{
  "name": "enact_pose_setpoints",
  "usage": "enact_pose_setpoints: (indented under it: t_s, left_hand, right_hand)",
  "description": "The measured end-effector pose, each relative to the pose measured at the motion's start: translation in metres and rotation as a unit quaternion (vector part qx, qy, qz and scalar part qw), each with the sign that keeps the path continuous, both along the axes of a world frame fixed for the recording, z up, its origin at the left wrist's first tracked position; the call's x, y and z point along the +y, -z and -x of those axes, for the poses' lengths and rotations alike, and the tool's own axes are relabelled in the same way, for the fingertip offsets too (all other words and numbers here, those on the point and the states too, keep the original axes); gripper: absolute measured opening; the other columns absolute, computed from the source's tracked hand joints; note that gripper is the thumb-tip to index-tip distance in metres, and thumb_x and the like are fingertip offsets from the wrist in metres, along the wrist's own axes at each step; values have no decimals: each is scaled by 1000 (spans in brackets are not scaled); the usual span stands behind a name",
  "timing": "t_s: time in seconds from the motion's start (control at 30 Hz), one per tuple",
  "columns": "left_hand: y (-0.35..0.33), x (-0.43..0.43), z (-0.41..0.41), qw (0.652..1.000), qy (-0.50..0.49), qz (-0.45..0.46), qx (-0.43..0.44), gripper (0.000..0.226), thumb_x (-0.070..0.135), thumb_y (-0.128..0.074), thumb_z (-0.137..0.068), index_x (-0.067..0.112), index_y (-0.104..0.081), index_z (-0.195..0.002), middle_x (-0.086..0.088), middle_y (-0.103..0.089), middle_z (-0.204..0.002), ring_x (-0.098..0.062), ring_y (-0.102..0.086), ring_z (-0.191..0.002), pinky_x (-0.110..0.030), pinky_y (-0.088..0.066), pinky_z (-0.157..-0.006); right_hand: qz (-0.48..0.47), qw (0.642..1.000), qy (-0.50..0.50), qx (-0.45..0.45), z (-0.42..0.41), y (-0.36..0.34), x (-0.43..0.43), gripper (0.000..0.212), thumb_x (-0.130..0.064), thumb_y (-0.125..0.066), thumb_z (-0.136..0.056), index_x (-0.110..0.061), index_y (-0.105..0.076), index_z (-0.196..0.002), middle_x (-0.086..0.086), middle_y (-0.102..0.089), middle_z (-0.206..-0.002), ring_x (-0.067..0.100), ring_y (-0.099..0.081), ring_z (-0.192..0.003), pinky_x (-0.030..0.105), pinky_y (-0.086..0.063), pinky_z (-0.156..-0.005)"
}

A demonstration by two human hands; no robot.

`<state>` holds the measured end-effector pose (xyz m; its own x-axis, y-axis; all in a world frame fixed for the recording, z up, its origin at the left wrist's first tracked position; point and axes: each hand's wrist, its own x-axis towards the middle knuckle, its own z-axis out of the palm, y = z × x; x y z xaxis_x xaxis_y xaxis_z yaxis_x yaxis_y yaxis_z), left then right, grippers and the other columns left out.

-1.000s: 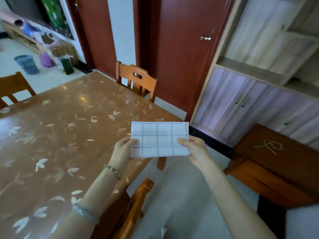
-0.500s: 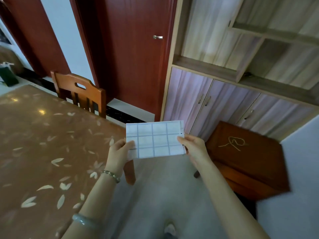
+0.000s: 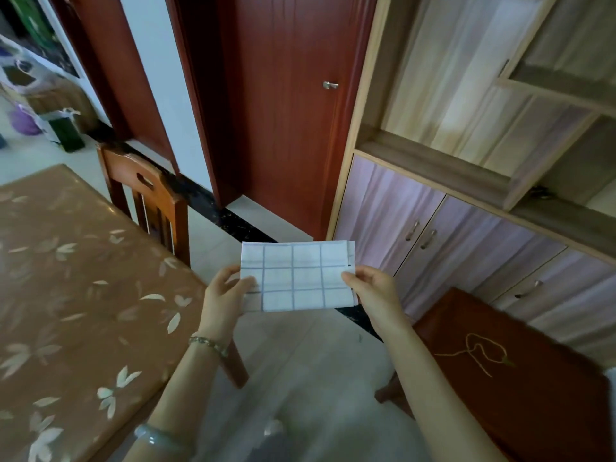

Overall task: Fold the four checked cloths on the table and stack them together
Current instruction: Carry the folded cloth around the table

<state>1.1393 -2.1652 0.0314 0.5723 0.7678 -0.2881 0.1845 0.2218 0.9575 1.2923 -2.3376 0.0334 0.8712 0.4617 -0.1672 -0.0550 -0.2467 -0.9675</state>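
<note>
Aloft, checked cloth (image 3: 296, 278) between both hands (image 3: 221, 295) (image 3: 375, 293)

Dim interior, soft blur, edges distorted

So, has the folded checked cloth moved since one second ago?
Yes. The checked cloth moved right, off the table corner, toward the cabinet.

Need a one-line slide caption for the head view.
Folded checked cloth held in the air by its side edges between left hand and right hand, beside the table.
</note>
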Motion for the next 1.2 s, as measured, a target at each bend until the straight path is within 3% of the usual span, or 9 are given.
enact_pose_setpoints:
  t_s: [0.2,0.27,0.33,0.47,0.57,0.67,0.87,1.07,1.2]
  left_hand:
    - [12,54,-67,1000,-25,-5,-16,22,15,-58,-91,25,-58,-111,-7,-66,-107,-28,-64,-99,-51,-54,-87]
    - [13,79,-95,999,-31,-15,-25,24,11,-56,-92,21,-57,-114,-6,-66,-102,-25,-64,-94,-41,-56,-79]
    - [13,104,-122,999,-41,-15,-32,26,7,-56,-91,18,-58,-115,-7,-67,-97,-25,-64,-89,-36,-56,-71]
    - [9,160,-170,997,-68,2,-30,25,8,-58,-88,23,-61,-108,-10,-69,-98,-34,-65,-95,-51,-55,-82]
    - [4,199,-198,996,-85,-3,-21,26,9,-58,-88,21,-60,-112,-9,-68,-99,-34,-64,-97,-51,-54,-85]
    - [2,232,-213,995,-104,-3,-11,23,11,-60,-88,21,-61,-109,-5,-69,-97,-32,-65,-96,-51,-53,-87]
    - [10,302,-230,986,-168,-5,-1,27,17,-64,-82,18,-61,-109,-8,-72,-96,-34,-66,-95,-50,-53,-83]
    - [29,382,-258,969,-247,12,-9,22,3,-59,-88,11,-60,-109,-13,-71,-93,-32,-66,-88,-46,-51,-80]
    - [32,450,-288,952,-304,29,-8,31,13,-65,-76,10,-61,-107,-11,-72,-87,-31,-66,-86,-42,-52,-79]
  right_hand:
    - [5,999,-40,13,-79,5,62,21,-9,-64,-88,-21,-71,-73,-7,-73,-73,8,-68,-71,32,-55,-73]
    - [3,999,-54,6,-107,9,88,15,-19,-67,-83,-9,-69,-73,12,-72,-81,28,-70,-84,44,-56,-83]
    - [1,998,-68,5,-138,13,117,40,-35,-67,-73,3,-60,-82,34,-58,-96,48,-61,-91,57,-51,-87]
    - [13,996,-86,2,-194,6,180,35,-29,-67,-78,4,-60,-86,32,-59,-97,27,-61,-74,33,-43,-73]
    - [2,994,-109,12,-228,3,224,33,-26,-66,-82,6,-62,-88,32,-60,-99,44,-60,-89,31,-41,-71]
    - [-7,991,-113,75,-252,0,268,12,-9,-63,-88,1,-71,-90,19,-72,-89,27,-70,-80,28,-51,-70]
    - [-22,975,-177,134,-289,4,373,15,0,-60,-88,-8,-70,-81,1,-72,-73,9,-67,-63,20,-52,-57]
    - [-23,955,-247,165,-333,24,488,14,3,-58,-89,-4,-66,-82,-4,-71,-62,4,-66,-55,14,-48,-48]
    - [-2,936,-300,184,-370,31,580,12,1,-59,-89,-5,-67,-84,-2,-72,-67,5,-67,-59,14,-49,-51]
